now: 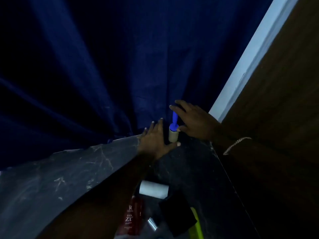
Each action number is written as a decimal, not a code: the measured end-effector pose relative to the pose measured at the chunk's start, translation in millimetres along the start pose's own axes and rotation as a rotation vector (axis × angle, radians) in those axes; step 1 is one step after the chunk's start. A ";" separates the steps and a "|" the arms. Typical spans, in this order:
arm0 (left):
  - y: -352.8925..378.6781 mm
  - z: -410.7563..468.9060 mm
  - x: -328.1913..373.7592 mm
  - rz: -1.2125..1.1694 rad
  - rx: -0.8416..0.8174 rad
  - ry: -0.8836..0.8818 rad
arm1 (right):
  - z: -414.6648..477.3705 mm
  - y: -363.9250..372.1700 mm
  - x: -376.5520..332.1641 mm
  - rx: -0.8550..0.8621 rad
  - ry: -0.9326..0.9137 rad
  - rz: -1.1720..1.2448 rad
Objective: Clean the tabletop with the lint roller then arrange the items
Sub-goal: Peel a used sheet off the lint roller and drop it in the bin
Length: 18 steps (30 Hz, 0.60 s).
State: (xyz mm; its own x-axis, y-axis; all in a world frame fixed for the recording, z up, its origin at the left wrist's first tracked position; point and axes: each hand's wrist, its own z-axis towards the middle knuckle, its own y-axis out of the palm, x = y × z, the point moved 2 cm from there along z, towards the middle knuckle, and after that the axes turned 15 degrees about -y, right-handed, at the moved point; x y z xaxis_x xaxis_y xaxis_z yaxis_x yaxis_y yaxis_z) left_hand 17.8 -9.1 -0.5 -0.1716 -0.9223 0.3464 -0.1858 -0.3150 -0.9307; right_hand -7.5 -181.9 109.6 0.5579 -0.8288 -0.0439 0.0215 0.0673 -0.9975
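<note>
A lint roller point(174, 133) with a blue handle and a beige roll stands upright at the far edge of the dark marbled tabletop point(72, 173), against the blue curtain. My left hand point(155, 140) lies flat beside the roll, fingers spread, thumb touching its base. My right hand point(193, 121) hovers around the blue handle with fingers apart, thumb near the collar; a firm grip is not visible. A thin bracelet point(236, 144) hangs on the right wrist.
Near me lie a white roll point(154, 188), a red bottle point(132, 216) with a silver cap, a black block point(177, 214) and a yellow-green strip point(196, 226). A blue curtain point(103, 66) hangs behind the table; a brown wooden panel point(276, 100) rises at right.
</note>
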 end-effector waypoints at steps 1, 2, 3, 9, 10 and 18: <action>8.2 5.4 2.3 -0.091 -0.024 -0.055 | 4.5 6.0 3.0 0.005 -0.019 0.026; 14.1 10.7 4.4 -0.174 -0.040 -0.110 | 7.8 8.3 4.2 0.016 -0.018 0.064; 22.2 14.5 7.5 -0.246 -0.057 -0.141 | 10.7 12.8 5.7 0.017 -0.018 0.079; 53.2 25.2 24.3 -0.509 -0.053 -0.167 | 16.1 27.5 6.7 0.096 0.040 0.101; 55.6 26.2 25.7 -0.519 -0.048 -0.167 | 15.6 29.0 6.6 0.112 0.050 0.106; 43.6 22.5 24.3 -0.546 -0.012 -0.092 | 6.1 15.7 3.1 0.196 0.074 0.212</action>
State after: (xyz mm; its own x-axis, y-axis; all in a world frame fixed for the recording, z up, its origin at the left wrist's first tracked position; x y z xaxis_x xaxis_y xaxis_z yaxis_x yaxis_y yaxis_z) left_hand 27.3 -50.3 -35.3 0.0382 -0.6414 0.7662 -0.2350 -0.7511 -0.6170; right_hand -0.3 -180.1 94.1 0.5052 -0.8226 -0.2608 0.0750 0.3429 -0.9364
